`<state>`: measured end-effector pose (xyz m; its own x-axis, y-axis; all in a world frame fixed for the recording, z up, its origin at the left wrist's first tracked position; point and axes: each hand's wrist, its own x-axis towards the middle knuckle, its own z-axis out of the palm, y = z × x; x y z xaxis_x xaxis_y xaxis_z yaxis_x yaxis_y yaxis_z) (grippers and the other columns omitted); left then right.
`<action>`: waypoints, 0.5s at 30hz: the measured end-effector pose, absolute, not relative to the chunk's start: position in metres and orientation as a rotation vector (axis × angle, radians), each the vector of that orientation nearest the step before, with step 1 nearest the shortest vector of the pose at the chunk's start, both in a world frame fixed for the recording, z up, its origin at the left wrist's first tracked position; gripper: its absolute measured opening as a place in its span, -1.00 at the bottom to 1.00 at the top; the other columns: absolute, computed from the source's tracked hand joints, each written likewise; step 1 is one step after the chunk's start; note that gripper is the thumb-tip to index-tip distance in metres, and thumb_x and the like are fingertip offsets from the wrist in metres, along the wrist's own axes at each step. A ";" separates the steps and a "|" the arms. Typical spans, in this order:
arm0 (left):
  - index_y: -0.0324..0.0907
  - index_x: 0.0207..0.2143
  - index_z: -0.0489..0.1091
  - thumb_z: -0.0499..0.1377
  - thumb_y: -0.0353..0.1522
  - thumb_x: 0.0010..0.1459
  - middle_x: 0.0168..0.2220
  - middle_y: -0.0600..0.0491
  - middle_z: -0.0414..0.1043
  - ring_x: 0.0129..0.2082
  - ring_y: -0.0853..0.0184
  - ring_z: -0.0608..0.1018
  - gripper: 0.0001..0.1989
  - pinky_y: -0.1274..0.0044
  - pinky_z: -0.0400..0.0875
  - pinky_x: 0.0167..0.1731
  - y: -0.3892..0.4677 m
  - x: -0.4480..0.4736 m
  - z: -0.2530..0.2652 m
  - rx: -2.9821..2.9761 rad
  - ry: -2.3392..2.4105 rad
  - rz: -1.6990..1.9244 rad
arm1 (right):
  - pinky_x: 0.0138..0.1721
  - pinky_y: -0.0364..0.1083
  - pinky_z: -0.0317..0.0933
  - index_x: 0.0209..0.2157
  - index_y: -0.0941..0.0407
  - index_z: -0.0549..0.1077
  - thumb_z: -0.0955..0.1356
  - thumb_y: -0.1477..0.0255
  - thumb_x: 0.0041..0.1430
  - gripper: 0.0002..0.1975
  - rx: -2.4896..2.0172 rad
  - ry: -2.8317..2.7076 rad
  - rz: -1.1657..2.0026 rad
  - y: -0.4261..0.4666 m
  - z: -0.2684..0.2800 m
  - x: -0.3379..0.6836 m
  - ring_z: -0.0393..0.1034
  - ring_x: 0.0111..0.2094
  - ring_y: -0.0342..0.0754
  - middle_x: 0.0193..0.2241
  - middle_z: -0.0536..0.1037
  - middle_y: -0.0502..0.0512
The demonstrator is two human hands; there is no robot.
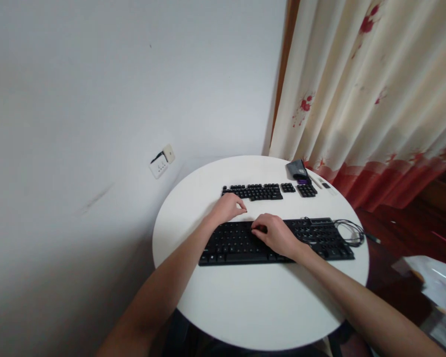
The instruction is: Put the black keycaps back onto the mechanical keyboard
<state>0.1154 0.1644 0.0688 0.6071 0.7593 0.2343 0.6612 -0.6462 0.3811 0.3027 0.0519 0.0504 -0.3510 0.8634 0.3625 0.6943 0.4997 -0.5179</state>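
A black keyboard [241,243] lies across the round white table [252,302]. Keycaps sit along its bottom row, while much of the area above looks bare of them. My right hand [273,232] rests over the middle of the keyboard, thumb and fingers pinched together at its surface; whatever is between them is hidden. Just behind the keyboard's top edge, my left hand [228,208] is closed in a pinch, with a small dark piece like a keycap at its fingertips. Beyond it, loose black keycaps [263,191] are laid out in keyboard order, partly covered by that hand.
The keyboard's coiled cable [353,233] reaches the table's right edge. A dark grey pouch [297,169] and small items lie at the back right. White wall with a socket [158,166] stands left, a floral curtain [357,99] right. White plastic bags [436,282] are at lower right.
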 end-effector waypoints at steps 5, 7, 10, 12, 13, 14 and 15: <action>-0.11 -0.41 0.60 0.32 -0.39 0.06 -0.37 0.10 0.62 -0.31 0.32 0.59 -0.96 0.52 0.40 -0.22 0.134 0.106 0.095 2.430 0.986 0.722 | -0.26 -0.12 0.22 -0.31 0.12 0.54 0.40 0.52 0.15 -0.93 -1.224 -2.053 0.430 0.048 0.047 0.309 0.37 -0.35 -0.08 -0.38 0.55 0.04; -0.09 -0.41 0.60 0.31 -0.39 0.07 -0.34 0.11 0.61 -0.28 0.32 0.58 -0.96 0.50 0.40 -0.20 0.117 0.100 0.096 2.393 0.972 0.740 | -0.26 -0.12 0.21 -0.31 0.12 0.55 0.41 0.53 0.14 -0.93 -1.238 -2.041 0.417 0.050 0.046 0.311 0.37 -0.35 -0.08 -0.38 0.55 0.04; -0.08 -0.40 0.59 0.32 -0.40 0.07 -0.31 0.12 0.61 -0.25 0.31 0.57 -0.95 0.47 0.40 -0.18 0.092 0.088 0.084 2.352 0.958 0.739 | -0.27 -0.12 0.20 -0.32 0.11 0.56 0.41 0.52 0.14 -0.94 -1.257 -2.046 0.405 0.050 0.047 0.312 0.36 -0.35 -0.08 -0.40 0.54 0.04; -0.08 -0.42 0.59 0.33 -0.40 0.07 -0.31 0.11 0.62 -0.27 0.32 0.57 -0.96 0.45 0.40 -0.17 0.080 0.079 0.071 2.351 0.945 0.741 | -0.28 -0.13 0.20 -0.33 0.11 0.56 0.42 0.51 0.14 -0.95 -1.248 -2.056 0.427 0.048 0.048 0.311 0.36 -0.36 -0.09 -0.41 0.54 0.03; -0.08 -0.43 0.58 0.34 -0.40 0.07 -0.32 0.11 0.62 -0.28 0.32 0.58 -0.96 0.44 0.39 -0.17 0.075 0.076 0.065 2.361 0.938 0.746 | -0.28 -0.13 0.20 -0.33 0.11 0.56 0.42 0.50 0.14 -0.96 -1.237 -2.064 0.444 0.046 0.049 0.310 0.37 -0.37 -0.09 -0.41 0.54 0.03; -0.09 -0.44 0.58 0.34 -0.40 0.06 -0.32 0.11 0.62 -0.29 0.32 0.58 -0.96 0.43 0.38 -0.16 0.070 0.073 0.059 2.375 0.933 0.754 | -0.28 -0.13 0.20 -0.33 0.11 0.55 0.42 0.50 0.14 -0.96 -1.223 -2.074 0.462 0.045 0.049 0.308 0.37 -0.37 -0.10 -0.40 0.55 0.03; -0.09 -0.44 0.58 0.34 -0.40 0.07 -0.32 0.11 0.62 -0.30 0.32 0.58 -0.95 0.42 0.37 -0.16 0.067 0.070 0.054 2.394 0.924 0.760 | -0.27 -0.13 0.20 -0.33 0.12 0.55 0.43 0.50 0.13 -0.96 -1.212 -2.086 0.479 0.043 0.050 0.306 0.38 -0.37 -0.10 -0.40 0.55 0.03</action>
